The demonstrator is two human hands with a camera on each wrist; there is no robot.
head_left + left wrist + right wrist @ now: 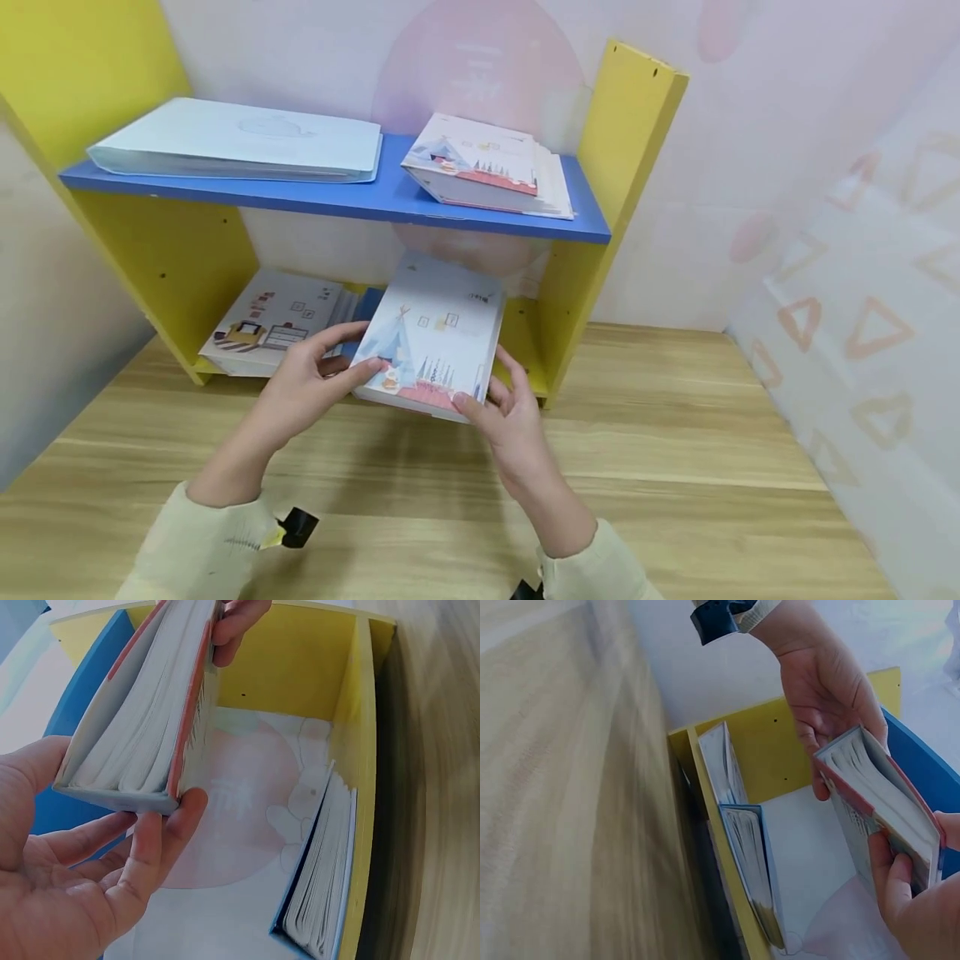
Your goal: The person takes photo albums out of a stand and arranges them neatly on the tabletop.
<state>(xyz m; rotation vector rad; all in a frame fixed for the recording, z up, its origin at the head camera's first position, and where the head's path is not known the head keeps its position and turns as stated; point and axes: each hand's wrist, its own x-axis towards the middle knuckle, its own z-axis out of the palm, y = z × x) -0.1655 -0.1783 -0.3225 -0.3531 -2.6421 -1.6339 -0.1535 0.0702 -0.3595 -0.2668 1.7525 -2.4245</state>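
The step in hand looks like a two-handed carry: the book [435, 333] is off any support, held in front of the lower bay of the yellow shelf unit [648, 125], below the level of the blue shelf [300, 193]. Both wrist views show a gap between it and the yellow bottom board [528, 342]; how far its back edge reaches into the bay, I cannot tell. The left hand [311, 375] is clamped on the book's left side, thumb on the cover by the near corner; the right hand [510, 421] is clamped on the right side, thumb on the near edge of the cover and fingers along the flank. The cover faces up, tipped slightly towards the person. In the lower bay a white pile [277, 308] lies at the left, with a blue book [367, 304] just beside it, partly hidden by the held one. Up on the blue shelf a folder [247, 142] lies at the left and a stack [480, 158] with similar print at the right. As I judge it, any next move calls for an even grip from both sides, enough height to clear the blue book, and care not to catch the blue shelf's front edge.
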